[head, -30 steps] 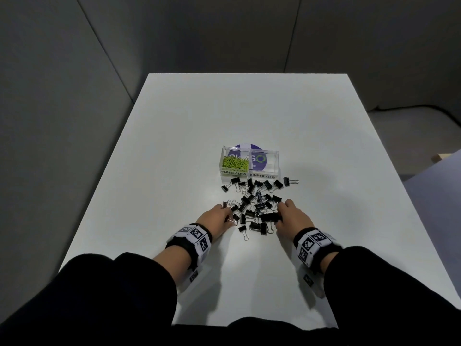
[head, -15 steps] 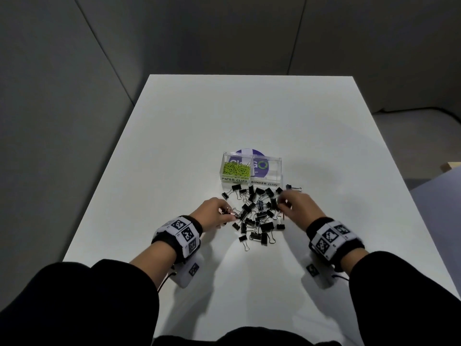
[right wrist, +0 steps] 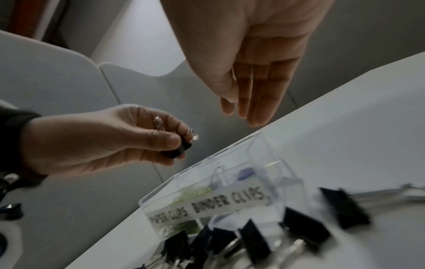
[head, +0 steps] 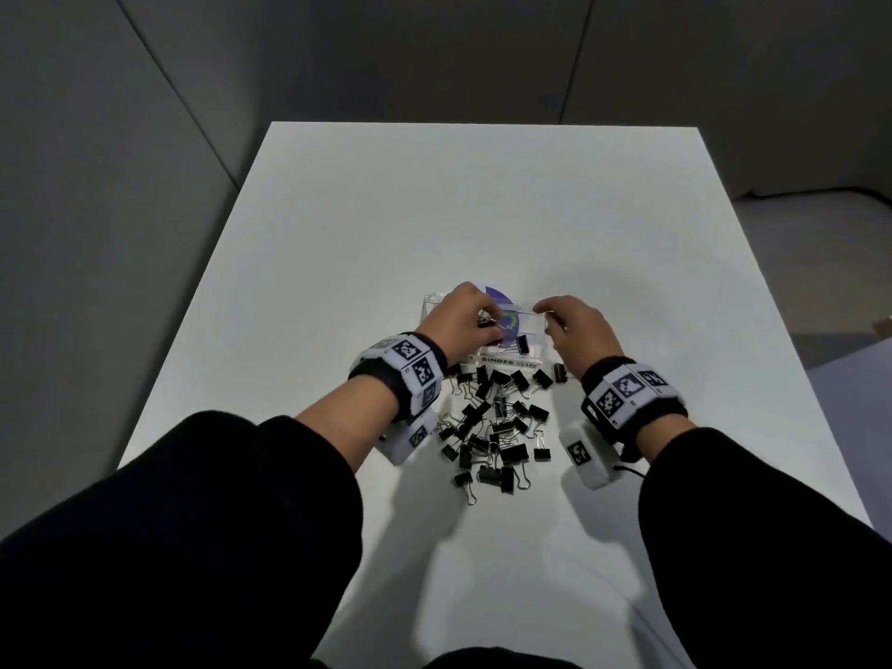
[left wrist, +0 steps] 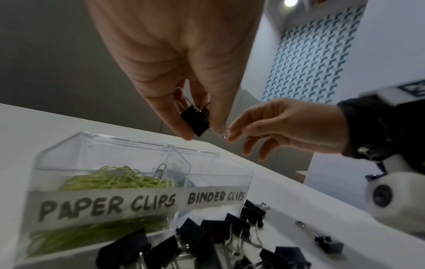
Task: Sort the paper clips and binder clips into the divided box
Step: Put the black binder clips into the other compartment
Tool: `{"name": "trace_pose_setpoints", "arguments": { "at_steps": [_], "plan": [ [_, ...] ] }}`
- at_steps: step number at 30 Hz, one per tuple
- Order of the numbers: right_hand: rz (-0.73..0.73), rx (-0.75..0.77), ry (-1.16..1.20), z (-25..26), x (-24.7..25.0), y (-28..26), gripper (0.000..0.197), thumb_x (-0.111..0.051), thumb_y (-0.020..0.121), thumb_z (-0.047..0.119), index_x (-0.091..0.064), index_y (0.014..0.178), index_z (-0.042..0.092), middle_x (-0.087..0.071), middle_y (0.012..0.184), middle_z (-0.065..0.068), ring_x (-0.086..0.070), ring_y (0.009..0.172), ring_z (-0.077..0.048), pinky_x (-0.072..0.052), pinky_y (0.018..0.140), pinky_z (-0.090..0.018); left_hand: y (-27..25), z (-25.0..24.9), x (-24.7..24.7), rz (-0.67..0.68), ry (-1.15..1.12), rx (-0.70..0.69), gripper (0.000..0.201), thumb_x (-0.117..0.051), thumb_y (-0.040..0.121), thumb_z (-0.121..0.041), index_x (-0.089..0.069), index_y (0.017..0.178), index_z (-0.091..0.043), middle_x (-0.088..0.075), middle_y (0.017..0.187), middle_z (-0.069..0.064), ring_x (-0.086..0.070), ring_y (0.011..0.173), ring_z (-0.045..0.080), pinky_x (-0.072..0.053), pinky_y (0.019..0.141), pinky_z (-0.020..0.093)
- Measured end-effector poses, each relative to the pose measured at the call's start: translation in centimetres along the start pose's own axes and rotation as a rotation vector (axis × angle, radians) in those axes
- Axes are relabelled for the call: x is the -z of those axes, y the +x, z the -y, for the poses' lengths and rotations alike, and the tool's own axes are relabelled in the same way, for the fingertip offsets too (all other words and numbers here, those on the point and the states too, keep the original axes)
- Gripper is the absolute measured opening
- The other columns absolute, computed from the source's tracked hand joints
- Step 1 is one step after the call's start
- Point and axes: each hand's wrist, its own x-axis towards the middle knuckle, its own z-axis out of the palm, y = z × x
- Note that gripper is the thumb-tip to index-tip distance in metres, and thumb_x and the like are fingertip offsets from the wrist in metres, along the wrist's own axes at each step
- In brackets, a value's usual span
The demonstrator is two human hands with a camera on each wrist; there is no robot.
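One clear divided box (head: 526, 347) sits mid-table with green paper clips (left wrist: 119, 179) in its 9 o'clock compartment and one binder clip (head: 522, 343) in the other. The left hand (head: 461, 321) pinches a black clip (left wrist: 196, 121) above it; the right hand (head: 574, 330), at 3 o'clock, hangs slack-fingered and empty. Roughly three dozen binder clips (head: 497, 427), too tangled to count exactly, lie at the box's 6 o'clock on the white table (head: 482, 210), grey walls around.

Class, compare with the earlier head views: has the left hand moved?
Yes. The left hand went from the binder clip pile forward over the divided box, pinching a binder clip.
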Motion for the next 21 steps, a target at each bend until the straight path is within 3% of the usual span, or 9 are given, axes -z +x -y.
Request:
{"name": "trace_pose_setpoints", "arguments": {
  "at_steps": [3, 6, 8, 10, 12, 15, 18, 21],
  "plan": [
    [-0.067, -0.131, -0.002, -3.0, 0.7, -0.6, 0.030, -0.039, 0.093, 0.006, -0.058, 0.116, 0.011, -0.056, 0.124, -0.010, -0.056, 0.109, -0.029, -0.043, 0.094, -0.038, 1.4, -0.5, -1.1, 0.080, 0.051, -0.063, 0.024, -0.063, 0.086, -0.020, -0.062, 0.107, -0.010, -0.050, 0.119, 0.008, -0.056, 0.104, 0.021, -0.042, 0.086, 0.024],
    [0.081, -0.233, -0.077, -5.4, 0.1, -1.5, 0.037, -0.037, 0.094, 0.007, -0.049, 0.128, 0.014, -0.049, 0.136, -0.009, -0.048, 0.122, -0.027, -0.039, 0.101, -0.038, 1.9, -0.9, -1.8, 0.150, 0.178, -0.117, 0.035, -0.061, 0.086, -0.030, -0.056, 0.119, -0.017, -0.047, 0.131, -0.001, -0.055, 0.111, 0.017, -0.043, 0.085, 0.028],
    [0.177, -0.220, -0.129, -6.2, -0.8, -2.0, 0.040, -0.038, 0.095, 0.009, -0.043, 0.134, 0.015, -0.044, 0.143, -0.008, -0.042, 0.129, -0.027, -0.036, 0.105, -0.038, 1.7, -1.0, -2.0, 0.149, 0.258, -0.170, 0.039, -0.059, 0.087, -0.033, -0.053, 0.124, -0.020, -0.046, 0.134, -0.004, -0.051, 0.116, 0.015, -0.041, 0.084, 0.026],
    [0.242, -0.176, -0.190, -6.5, -1.7, -2.4, 0.044, -0.037, 0.095, 0.008, -0.036, 0.139, 0.014, -0.034, 0.150, -0.006, -0.034, 0.135, -0.026, -0.030, 0.111, -0.039, 0.9, -0.8, -1.8, 0.088, 0.276, -0.226, 0.035, -0.056, 0.089, -0.031, -0.055, 0.122, -0.019, -0.050, 0.129, -0.001, -0.051, 0.114, 0.015, -0.040, 0.079, 0.026],
    [0.323, -0.157, -0.262, -6.3, -2.4, -2.8, 0.049, -0.037, 0.095, 0.009, -0.026, 0.143, 0.015, -0.021, 0.155, -0.005, -0.024, 0.140, -0.027, -0.025, 0.115, -0.041, -0.5, -0.3, -1.4, 0.019, 0.257, -0.260, 0.026, -0.051, 0.092, -0.028, -0.058, 0.115, -0.017, -0.057, 0.115, 0.001, -0.056, 0.099, 0.016, -0.039, 0.071, 0.023],
    [0.417, -0.156, -0.348, -5.3, -2.8, -3.8, 0.054, -0.034, 0.098, 0.019, -0.013, 0.147, 0.013, -0.008, 0.158, -0.005, -0.008, 0.145, -0.029, -0.017, 0.116, -0.040, -3.3, 1.6, -1.2, 0.047, 0.280, -0.242, 0.024, -0.045, 0.095, -0.028, -0.060, 0.111, -0.019, -0.061, 0.106, -0.002, -0.053, 0.087, 0.010, -0.046, 0.072, 0.024],
    [0.449, -0.124, -0.417, -4.3, -3.3, -5.1, 0.054, -0.029, 0.100, 0.021, -0.006, 0.147, 0.009, -0.003, 0.157, -0.010, -0.003, 0.145, -0.030, -0.006, 0.118, -0.035, -6.2, 4.6, -2.1, 0.140, 0.382, -0.214, 0.031, -0.043, 0.095, -0.030, -0.054, 0.124, -0.021, -0.055, 0.125, -0.002, -0.054, 0.108, 0.014, -0.048, 0.078, 0.028],
    [0.446, -0.148, -0.402, -3.8, -4.0, -6.6, 0.057, -0.029, 0.100, 0.026, -0.003, 0.147, 0.009, 0.000, 0.157, -0.013, 0.001, 0.145, -0.031, -0.007, 0.118, -0.037, -7.7, 6.9, -3.4, 0.194, 0.462, -0.119, 0.051, -0.042, 0.095, -0.040, -0.032, 0.142, -0.022, -0.030, 0.151, 0.002, -0.034, 0.136, 0.021, -0.042, 0.103, 0.036]
  ]
}}
